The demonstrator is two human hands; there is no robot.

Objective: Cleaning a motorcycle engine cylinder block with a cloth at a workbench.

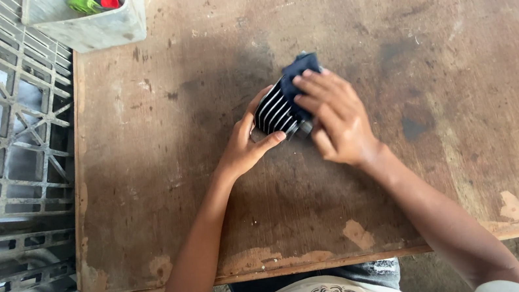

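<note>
At the far left: grey plastic crates (4, 131) with open lattice sides stand beside the counter (171, 229), stacked low.
Top-left corner: a pale tub (93, 28) sits on the counter's edge, with green and red plastic bits (95, 1) inside (too small to tell what they are).
Left hand (245, 144): curled around the near side of a dark finned metal part (275, 111), thumb along its lower edge, steadying it on the counter.
Finned metal part: mid-counter, touching the wood, its ribs showing pale lines between dark gaps.
Dark blue cloth (298, 72): bunched over the part's upper right end.
Right hand (334, 117): fingers bent down, pressing the cloth onto the part.
Progress: wiping looks under way; the left ribs lie uncovered, and whether they are clean I cannot tell.
</note>
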